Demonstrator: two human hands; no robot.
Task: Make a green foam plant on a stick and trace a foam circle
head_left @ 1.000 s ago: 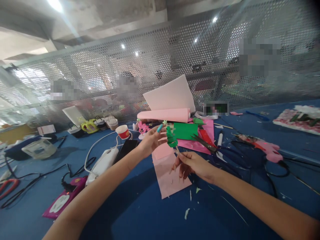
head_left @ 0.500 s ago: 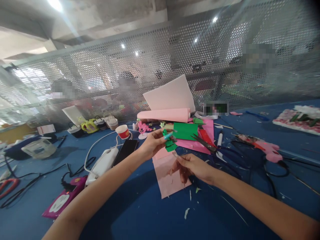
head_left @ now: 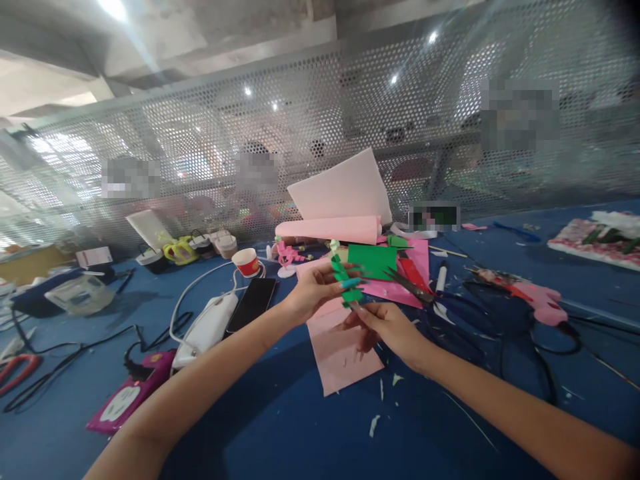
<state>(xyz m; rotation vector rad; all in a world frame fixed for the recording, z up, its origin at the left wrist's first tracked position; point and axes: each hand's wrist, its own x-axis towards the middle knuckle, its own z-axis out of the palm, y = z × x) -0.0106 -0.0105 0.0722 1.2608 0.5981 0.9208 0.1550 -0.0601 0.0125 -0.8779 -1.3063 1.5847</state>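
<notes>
A green paper strip (head_left: 353, 295) with notched, leaf-like edges is pinched in my left hand (head_left: 317, 288), above the pink paper. A pale green bud-like tip (head_left: 335, 246) shows over the fingers at the strip's upper end. My right hand (head_left: 387, 328) has its thumb and forefinger closed at the strip's lower end, with the other fingers curled beneath. Under the hands lies a light pink paper sheet (head_left: 330, 363). Just behind them are a flat green paper piece (head_left: 373, 261) and scissors (head_left: 417, 290) with their blades apart.
Left of my hands are a black phone (head_left: 254, 303), a white power strip (head_left: 207, 330), a paper cup (head_left: 245, 262) and a purple box (head_left: 131, 393) with cables. To the right lies a pink glue gun (head_left: 540, 300). A pink roll (head_left: 330, 229) rests before the perforated metal screen (head_left: 200, 153).
The green strip has turned more upright and moved slightly right in my left hand. My right fingertips have come up from just below it to its lower end.
</notes>
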